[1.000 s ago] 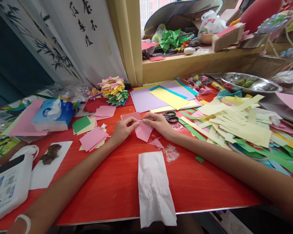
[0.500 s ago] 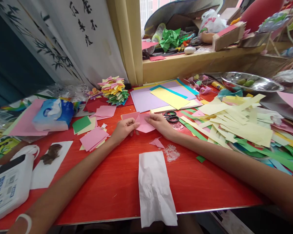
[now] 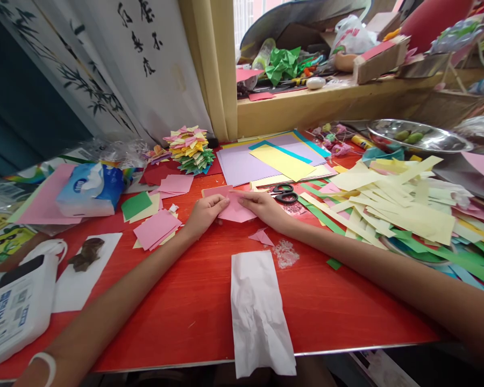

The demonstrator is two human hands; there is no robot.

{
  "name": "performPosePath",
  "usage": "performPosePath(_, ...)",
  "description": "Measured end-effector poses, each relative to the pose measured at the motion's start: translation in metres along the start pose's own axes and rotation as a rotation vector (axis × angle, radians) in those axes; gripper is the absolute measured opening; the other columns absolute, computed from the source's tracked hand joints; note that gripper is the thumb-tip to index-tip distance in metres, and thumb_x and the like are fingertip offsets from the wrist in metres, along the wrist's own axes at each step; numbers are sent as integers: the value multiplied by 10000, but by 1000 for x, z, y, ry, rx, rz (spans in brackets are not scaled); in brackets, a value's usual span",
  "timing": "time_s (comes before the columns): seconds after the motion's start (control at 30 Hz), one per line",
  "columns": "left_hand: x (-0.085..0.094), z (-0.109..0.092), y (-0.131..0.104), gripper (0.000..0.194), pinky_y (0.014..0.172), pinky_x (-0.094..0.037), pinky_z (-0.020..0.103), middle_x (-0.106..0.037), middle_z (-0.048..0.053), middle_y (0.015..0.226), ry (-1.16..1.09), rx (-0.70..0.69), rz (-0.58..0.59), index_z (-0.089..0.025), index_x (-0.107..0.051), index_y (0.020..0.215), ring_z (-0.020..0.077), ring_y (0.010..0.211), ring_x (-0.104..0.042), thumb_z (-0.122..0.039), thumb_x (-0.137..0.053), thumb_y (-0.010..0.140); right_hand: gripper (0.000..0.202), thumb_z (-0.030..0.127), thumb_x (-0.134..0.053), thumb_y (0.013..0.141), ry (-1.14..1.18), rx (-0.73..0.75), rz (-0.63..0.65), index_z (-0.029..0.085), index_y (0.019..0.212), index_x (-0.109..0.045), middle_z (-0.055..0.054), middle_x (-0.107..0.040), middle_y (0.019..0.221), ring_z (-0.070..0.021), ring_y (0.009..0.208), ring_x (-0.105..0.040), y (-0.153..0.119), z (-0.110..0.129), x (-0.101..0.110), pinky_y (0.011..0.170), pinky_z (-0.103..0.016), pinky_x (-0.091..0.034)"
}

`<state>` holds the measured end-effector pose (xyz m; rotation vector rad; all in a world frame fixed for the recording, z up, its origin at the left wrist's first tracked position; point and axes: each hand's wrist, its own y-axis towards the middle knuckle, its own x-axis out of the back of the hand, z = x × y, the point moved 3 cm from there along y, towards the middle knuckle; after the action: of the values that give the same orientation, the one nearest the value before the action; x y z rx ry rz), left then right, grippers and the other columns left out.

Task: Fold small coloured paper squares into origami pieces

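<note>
Near the scissors (image 3: 286, 194), the left hand (image 3: 206, 215) and right hand (image 3: 265, 208) pinched a pink paper (image 3: 237, 209) between nearly closed fingers, above the red table (image 3: 197, 301)

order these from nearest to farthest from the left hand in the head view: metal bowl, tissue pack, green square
1. Green square, left of the left hand
2. Tissue pack, farther left
3. Metal bowl, far right
</note>
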<state>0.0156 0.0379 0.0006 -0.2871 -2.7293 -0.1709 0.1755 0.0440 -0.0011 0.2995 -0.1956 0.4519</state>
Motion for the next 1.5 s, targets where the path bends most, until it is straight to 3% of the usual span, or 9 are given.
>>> performPosePath(0.1, 0, 0, 0, 322, 440, -370, 190, -451, -46, 488, 12, -10, 7, -172, -500, 648, 80, 436, -450, -469, -478, 772, 397, 310, -402, 842, -117, 51, -59, 196, 1192, -550, -35, -637, 961, -139, 744, -500, -4, 6, 1, 691, -260, -390)
performPosePath(0.27, -1, -1, -1, 316, 439, -377, 197, -470, -43, 526, -19, 5, 27, -172, -524, 683, 81, 440, -464, -472, -480, 772, 397, 266, -368, 862, -361, 127, -55, 201, 1220, -526, -28, -632, 814, -133, 687, -493, -8, 21, -1, 672, -254, -374)
performPosePath(0.47, 0, -2, -1, 328, 442, -388, 196, -489, -36, 557, -35, 16, 16, -166, -550, 719, 77, 452, -459, -484, -483, 765, 403, 406, -373, 861, -173, 71, -16, 195, 1092, -627, -43, -655, 970, -170, 862, -567, -8, 21, -1, 767, -268, -400)
performPosePath(0.6, 0, -4, -1, 317, 435, -372, 196, -475, -44, 524, -23, 1, 26, -170, -527, 671, 75, 429, -456, -469, -486, 769, 383, 396, -439, 831, -13, -17, 4, 202, 1111, -612, -31, -644, 1040, -178, 950, -561, -4, 9, 1, 832, -289, -404)
performPosePath(0.93, 0, -2, -2, 311, 446, -378, 194, -475, -36, 559, 46, -24, 14, -171, -547, 709, 78, 454, -470, -463, -469, 781, 361, 324, -534, 781, 179, -142, 88, 160, 1089, -625, -56, -665, 961, -160, 863, -590, 1, 0, -1, 808, -311, -446)
performPosePath(1.3, 1, -1, -2, 308, 467, -353, 188, -465, -37, 557, 126, -62, -1, -164, -539, 699, 73, 472, -458, -438, -442, 801, 386, 365, -574, 743, 156, -139, 91, 145, 1051, -646, -54, -674, 911, -168, 883, -585, 2, -3, -1, 814, -307, -445)
performPosePath(1.5, 1, -5, -3, 302, 493, -347, 188, -470, -41, 560, 195, -67, 8, -167, -546, 712, 73, 487, -452, -436, -445, 803, 407, 424, -518, 775, 150, -121, 93, 140, 1035, -651, -49, -670, 866, -136, 734, -584, 3, -7, -1, 672, -255, -445)
